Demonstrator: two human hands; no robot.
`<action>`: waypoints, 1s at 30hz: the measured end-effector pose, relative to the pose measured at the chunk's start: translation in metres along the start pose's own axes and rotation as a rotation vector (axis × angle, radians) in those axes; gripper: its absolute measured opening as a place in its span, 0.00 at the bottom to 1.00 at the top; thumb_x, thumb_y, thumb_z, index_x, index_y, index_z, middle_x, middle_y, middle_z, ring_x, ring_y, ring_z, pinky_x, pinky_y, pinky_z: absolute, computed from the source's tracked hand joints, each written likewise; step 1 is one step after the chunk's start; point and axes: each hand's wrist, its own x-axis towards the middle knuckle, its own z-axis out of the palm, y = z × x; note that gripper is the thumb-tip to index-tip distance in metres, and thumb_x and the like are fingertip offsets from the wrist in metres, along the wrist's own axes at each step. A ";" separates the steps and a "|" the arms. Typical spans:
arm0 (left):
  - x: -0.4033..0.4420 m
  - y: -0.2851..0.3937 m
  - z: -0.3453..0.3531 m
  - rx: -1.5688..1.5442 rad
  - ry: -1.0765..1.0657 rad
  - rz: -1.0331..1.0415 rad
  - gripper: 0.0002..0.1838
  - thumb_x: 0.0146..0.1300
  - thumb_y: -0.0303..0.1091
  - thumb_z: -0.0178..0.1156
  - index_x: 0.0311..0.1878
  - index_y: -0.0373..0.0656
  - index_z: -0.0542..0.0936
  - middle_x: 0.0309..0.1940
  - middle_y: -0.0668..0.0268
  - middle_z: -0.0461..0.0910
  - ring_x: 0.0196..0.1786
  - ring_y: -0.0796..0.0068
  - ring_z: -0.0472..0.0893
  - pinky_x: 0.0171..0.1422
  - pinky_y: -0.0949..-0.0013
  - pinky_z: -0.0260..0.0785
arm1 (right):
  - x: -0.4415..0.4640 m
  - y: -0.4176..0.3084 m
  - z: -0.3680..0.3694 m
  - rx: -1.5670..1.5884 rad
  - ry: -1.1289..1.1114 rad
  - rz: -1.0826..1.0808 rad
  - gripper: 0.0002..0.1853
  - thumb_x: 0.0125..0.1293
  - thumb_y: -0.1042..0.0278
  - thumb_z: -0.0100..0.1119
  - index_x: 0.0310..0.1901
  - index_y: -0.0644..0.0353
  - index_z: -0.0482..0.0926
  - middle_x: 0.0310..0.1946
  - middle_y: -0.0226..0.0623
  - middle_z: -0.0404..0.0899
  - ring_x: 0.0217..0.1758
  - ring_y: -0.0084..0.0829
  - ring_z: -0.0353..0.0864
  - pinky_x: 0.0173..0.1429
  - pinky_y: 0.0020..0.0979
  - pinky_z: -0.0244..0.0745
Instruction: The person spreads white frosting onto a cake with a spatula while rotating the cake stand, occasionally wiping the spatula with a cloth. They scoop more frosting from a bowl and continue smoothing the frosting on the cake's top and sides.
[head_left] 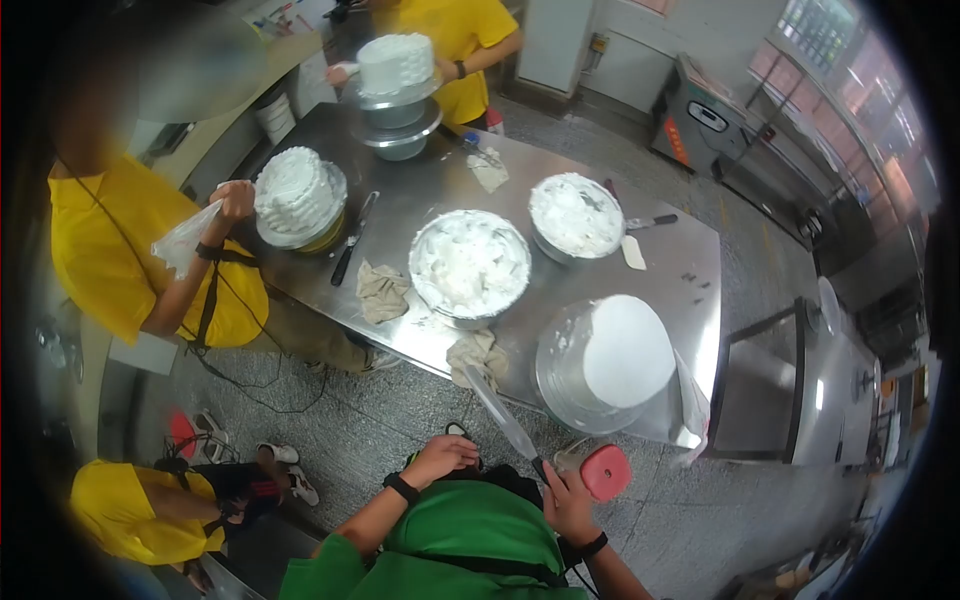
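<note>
My right hand [570, 508] is closed round the black handle of an icing spatula [505, 420], whose long blade points up toward the table edge. My left hand [444, 459] is in front of my body, fingers loosely stretched, with nothing visible in it. Beyond the spatula, a smooth white cake [628, 352] stands on a turntable [556, 385] at the table's near edge. A crumpled cloth [478, 357] lies near the blade tip. A bowl of white cream [468, 262] and a second cream bowl [577, 214] stand farther back.
The metal table [670, 265] carries another cloth [382, 291], a dark-handled spatula [356, 238] and a piping bag [692, 405]. At left a person in yellow [150, 250] holds a piping bag beside a piped cake [295, 190]. A red-topped object [605, 472] is near my right hand.
</note>
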 end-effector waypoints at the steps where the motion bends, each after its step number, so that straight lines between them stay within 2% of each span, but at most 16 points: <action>1: -0.002 0.000 0.007 -0.007 -0.001 -0.021 0.15 0.73 0.21 0.49 0.58 0.33 0.79 0.53 0.55 0.84 0.55 0.65 0.85 0.61 0.66 0.79 | -0.004 -0.006 -0.006 0.000 0.018 0.016 0.27 0.60 0.78 0.64 0.64 0.60 0.79 0.35 0.43 0.75 0.34 0.43 0.77 0.35 0.40 0.73; 9: -0.035 -0.024 0.029 0.059 0.000 0.009 0.15 0.73 0.22 0.49 0.58 0.34 0.80 0.51 0.56 0.85 0.54 0.66 0.86 0.61 0.65 0.79 | -0.036 -0.013 -0.029 0.145 0.146 0.048 0.25 0.60 0.77 0.68 0.62 0.58 0.81 0.30 0.41 0.73 0.29 0.40 0.75 0.32 0.39 0.69; 10: -0.037 -0.028 0.032 0.043 0.014 0.014 0.15 0.71 0.21 0.50 0.57 0.33 0.80 0.50 0.55 0.85 0.52 0.67 0.86 0.58 0.66 0.80 | -0.041 -0.012 -0.032 0.145 0.141 0.051 0.25 0.60 0.77 0.68 0.62 0.58 0.81 0.30 0.41 0.73 0.29 0.40 0.75 0.32 0.39 0.69; 12: -0.035 -0.033 0.037 0.025 0.025 0.015 0.15 0.70 0.20 0.50 0.56 0.32 0.80 0.49 0.54 0.86 0.50 0.67 0.86 0.56 0.67 0.80 | -0.046 -0.008 -0.041 0.174 0.150 0.046 0.25 0.62 0.72 0.71 0.62 0.49 0.83 0.30 0.37 0.74 0.25 0.38 0.76 0.29 0.36 0.73; 15: -0.022 -0.029 0.051 0.000 0.016 0.016 0.13 0.72 0.23 0.52 0.54 0.32 0.81 0.46 0.56 0.86 0.48 0.68 0.87 0.55 0.67 0.80 | -0.048 -0.017 -0.072 0.160 0.083 0.058 0.25 0.60 0.74 0.71 0.61 0.50 0.84 0.30 0.37 0.76 0.25 0.38 0.77 0.30 0.36 0.74; 17: -0.009 -0.017 0.063 0.045 0.020 0.037 0.12 0.73 0.25 0.53 0.52 0.32 0.82 0.43 0.58 0.87 0.43 0.70 0.87 0.51 0.69 0.80 | -0.046 -0.019 -0.089 0.168 0.071 0.059 0.25 0.59 0.75 0.71 0.60 0.50 0.84 0.30 0.37 0.77 0.26 0.38 0.78 0.31 0.36 0.75; 18: 0.014 -0.030 0.062 0.016 -0.010 0.111 0.11 0.72 0.26 0.55 0.50 0.32 0.82 0.40 0.59 0.87 0.39 0.71 0.86 0.47 0.70 0.79 | -0.045 -0.020 -0.097 0.189 0.063 0.056 0.25 0.59 0.76 0.72 0.60 0.50 0.84 0.31 0.37 0.78 0.27 0.38 0.80 0.32 0.35 0.75; 19: 0.039 -0.034 0.062 0.008 -0.014 0.107 0.11 0.72 0.26 0.55 0.50 0.32 0.82 0.40 0.59 0.87 0.39 0.71 0.86 0.47 0.70 0.79 | -0.042 -0.021 -0.108 0.183 0.055 0.060 0.25 0.59 0.76 0.72 0.60 0.50 0.84 0.31 0.37 0.78 0.27 0.38 0.80 0.32 0.35 0.75; 21: 0.072 -0.035 0.060 0.244 0.015 0.341 0.10 0.67 0.27 0.60 0.46 0.33 0.84 0.35 0.60 0.87 0.37 0.73 0.85 0.44 0.69 0.78 | -0.033 -0.025 -0.127 0.171 0.006 0.074 0.25 0.57 0.77 0.72 0.58 0.52 0.86 0.30 0.38 0.80 0.28 0.37 0.81 0.32 0.35 0.76; 23: 0.079 -0.004 0.071 0.216 0.138 0.473 0.09 0.61 0.28 0.63 0.41 0.33 0.85 0.31 0.61 0.86 0.36 0.73 0.84 0.42 0.68 0.75 | -0.022 -0.032 -0.140 0.144 0.006 0.123 0.22 0.54 0.80 0.70 0.54 0.58 0.86 0.29 0.41 0.79 0.27 0.37 0.80 0.31 0.34 0.73; 24: 0.088 -0.004 0.071 0.211 0.141 0.459 0.09 0.61 0.28 0.63 0.41 0.33 0.85 0.31 0.61 0.86 0.36 0.73 0.84 0.42 0.68 0.75 | -0.014 -0.037 -0.144 0.112 0.036 0.141 0.22 0.53 0.81 0.69 0.53 0.59 0.86 0.27 0.40 0.77 0.25 0.37 0.77 0.30 0.35 0.71; 26: 0.115 -0.005 0.062 -0.257 0.122 0.176 0.07 0.58 0.28 0.64 0.37 0.36 0.86 0.29 0.60 0.86 0.34 0.73 0.85 0.40 0.67 0.74 | -0.005 -0.040 -0.145 0.048 0.057 0.191 0.21 0.52 0.82 0.68 0.51 0.62 0.87 0.24 0.39 0.73 0.24 0.36 0.74 0.29 0.33 0.67; 27: 0.118 -0.004 0.050 -0.265 0.122 0.169 0.07 0.58 0.28 0.64 0.37 0.36 0.86 0.29 0.60 0.86 0.34 0.73 0.85 0.40 0.67 0.74 | 0.002 -0.047 -0.149 0.010 0.051 0.231 0.21 0.52 0.83 0.67 0.51 0.63 0.87 0.23 0.39 0.72 0.24 0.35 0.74 0.29 0.33 0.66; 29: 0.121 -0.001 0.019 0.103 0.141 0.076 0.12 0.66 0.33 0.66 0.48 0.35 0.83 0.34 0.64 0.83 0.40 0.73 0.84 0.41 0.70 0.76 | 0.017 -0.056 -0.148 0.007 0.058 0.242 0.21 0.51 0.83 0.67 0.51 0.63 0.86 0.23 0.39 0.71 0.24 0.34 0.74 0.29 0.32 0.65; 30: 0.146 -0.040 -0.002 0.103 0.190 0.120 0.08 0.64 0.29 0.63 0.42 0.36 0.85 0.32 0.63 0.84 0.38 0.73 0.84 0.41 0.68 0.76 | 0.023 -0.061 -0.147 0.009 0.074 0.258 0.21 0.51 0.84 0.67 0.50 0.64 0.86 0.22 0.39 0.70 0.23 0.33 0.73 0.29 0.32 0.64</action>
